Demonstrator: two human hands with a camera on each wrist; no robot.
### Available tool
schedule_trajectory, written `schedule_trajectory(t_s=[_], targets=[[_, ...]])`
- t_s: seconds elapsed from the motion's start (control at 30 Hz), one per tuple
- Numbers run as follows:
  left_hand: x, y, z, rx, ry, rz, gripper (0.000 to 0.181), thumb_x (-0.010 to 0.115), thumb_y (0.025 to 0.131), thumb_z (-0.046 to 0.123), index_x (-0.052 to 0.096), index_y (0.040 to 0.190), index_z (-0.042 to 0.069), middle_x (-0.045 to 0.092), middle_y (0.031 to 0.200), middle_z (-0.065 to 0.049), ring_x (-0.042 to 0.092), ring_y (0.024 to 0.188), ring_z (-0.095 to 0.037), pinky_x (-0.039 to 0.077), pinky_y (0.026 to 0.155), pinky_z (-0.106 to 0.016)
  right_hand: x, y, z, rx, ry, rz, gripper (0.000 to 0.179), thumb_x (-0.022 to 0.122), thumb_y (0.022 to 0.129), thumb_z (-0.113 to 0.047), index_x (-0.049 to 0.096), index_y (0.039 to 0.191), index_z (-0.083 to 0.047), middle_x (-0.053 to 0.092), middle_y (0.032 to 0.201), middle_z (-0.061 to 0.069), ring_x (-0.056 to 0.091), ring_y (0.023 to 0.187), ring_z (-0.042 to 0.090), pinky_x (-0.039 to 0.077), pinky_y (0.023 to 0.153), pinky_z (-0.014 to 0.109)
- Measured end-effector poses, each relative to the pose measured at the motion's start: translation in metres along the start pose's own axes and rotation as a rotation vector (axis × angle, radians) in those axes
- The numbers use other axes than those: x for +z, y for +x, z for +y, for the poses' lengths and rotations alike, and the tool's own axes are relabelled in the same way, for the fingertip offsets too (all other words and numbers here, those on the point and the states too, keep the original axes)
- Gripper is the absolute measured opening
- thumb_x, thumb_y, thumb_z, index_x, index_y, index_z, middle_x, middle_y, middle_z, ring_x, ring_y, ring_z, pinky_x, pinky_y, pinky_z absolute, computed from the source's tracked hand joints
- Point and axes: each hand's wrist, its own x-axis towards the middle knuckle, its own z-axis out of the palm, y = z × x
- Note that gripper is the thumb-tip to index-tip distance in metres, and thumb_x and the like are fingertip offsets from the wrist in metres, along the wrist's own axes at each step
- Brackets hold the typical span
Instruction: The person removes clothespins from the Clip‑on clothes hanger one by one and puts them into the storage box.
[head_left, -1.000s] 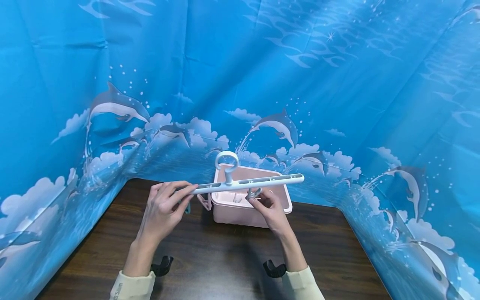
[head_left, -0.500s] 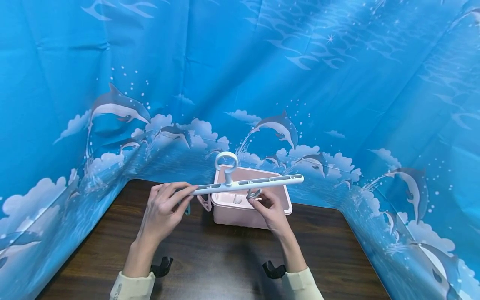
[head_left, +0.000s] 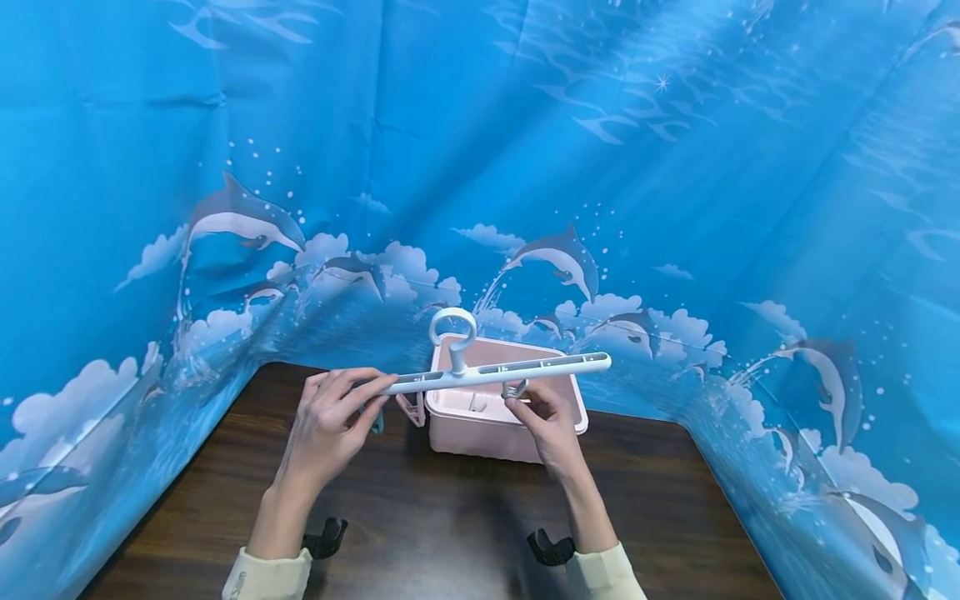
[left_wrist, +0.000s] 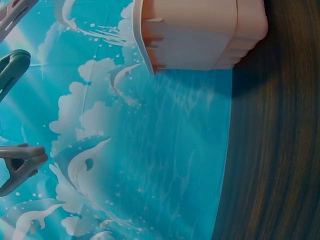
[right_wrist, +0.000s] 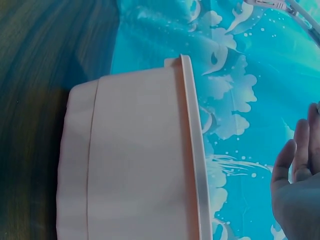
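Note:
In the head view, a pale blue-white clip hanger (head_left: 540, 365) with a ring hook is held up over the pink basket (head_left: 483, 437). My left hand (head_left: 322, 429) pinches the bar's left end between fingers and thumb. Close under the bar, right of the hook, my right hand (head_left: 553, 425) pinches a grey clothespin (head_left: 515, 390). A teal clothespin (head_left: 378, 422) and a pink one (head_left: 412, 408) hang near the left hand. The left wrist view shows a green clothespin (left_wrist: 14, 70) and a grey clothespin (left_wrist: 22, 162). Part of the right hand appears in the right wrist view.
The basket stands on a dark wooden table (head_left: 420, 517), with a small whitish piece (head_left: 477, 403) inside. A blue dolphin-print cloth (head_left: 420, 167) rises behind and along both sides. Black wrist straps show at both wrists.
The head view has shifted slightly. The grey clothespin in my right hand has turned a little; the left hand keeps its grip on the bar.

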Motion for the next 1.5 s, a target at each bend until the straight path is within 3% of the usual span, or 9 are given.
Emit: schedule_trajectory(t_s=[0.17, 0.33, 0.67, 1.03, 1.5], targets=[[0.0020, -0.0018, 0.0004, -0.002, -0.004, 0.003, 0.049, 0.052, 0.111, 0.052, 0.079, 0.129, 0.016, 0.076, 0.120, -0.008, 0.065, 0.109, -0.027, 0.040, 0.098, -0.047, -0.0008, -0.0028, -0.0006, 0.046, -0.028, 0.034, 0.027, 0.071, 0.104, -0.010, 0.072, 0.130, -0.001, 0.076, 0.109, -0.006, 0.067, 0.099, 0.012, 0.055, 0.090, 0.031], [0.0016, -0.0014, 0.0011, -0.009, -0.008, -0.003, 0.049, 0.052, 0.111, 0.053, 0.079, 0.129, 0.016, 0.076, 0.121, -0.008, 0.065, 0.110, -0.027, 0.040, 0.099, -0.047, -0.0026, -0.0027, -0.0010, 0.086, -0.013, 0.044, 0.027, 0.070, 0.105, -0.013, 0.072, 0.131, -0.003, 0.078, 0.111, -0.005, 0.069, 0.104, 0.015, 0.056, 0.094, 0.033], [0.0018, 0.0003, 0.0011, -0.003, 0.002, -0.002, 0.050, 0.051, 0.111, 0.053, 0.079, 0.129, 0.016, 0.076, 0.121, -0.009, 0.065, 0.110, -0.027, 0.040, 0.099, -0.047, -0.0054, -0.0019, 0.0010, 0.116, 0.274, -0.021, 0.022, 0.061, 0.111, -0.015, 0.069, 0.132, -0.012, 0.072, 0.109, -0.003, 0.064, 0.104, 0.012, 0.055, 0.092, 0.023], [0.0034, 0.0000, 0.0013, 0.001, 0.002, -0.012, 0.051, 0.051, 0.111, 0.054, 0.080, 0.128, 0.016, 0.076, 0.120, -0.008, 0.065, 0.109, -0.027, 0.040, 0.099, -0.047, -0.0055, -0.0037, 0.0018, 0.143, 0.479, -0.061, 0.025, 0.049, 0.115, -0.016, 0.070, 0.127, -0.015, 0.067, 0.102, -0.002, 0.060, 0.098, 0.014, 0.050, 0.091, 0.027], [0.0045, -0.0012, 0.0005, 0.024, -0.003, -0.030, 0.050, 0.050, 0.111, 0.053, 0.080, 0.129, 0.018, 0.076, 0.119, -0.007, 0.064, 0.111, -0.026, 0.040, 0.099, -0.047, -0.0084, -0.0022, -0.0013, 0.140, 0.507, -0.053, 0.028, 0.046, 0.115, -0.015, 0.074, 0.115, -0.014, 0.058, 0.090, -0.001, 0.051, 0.088, 0.016, 0.045, 0.087, 0.029]])
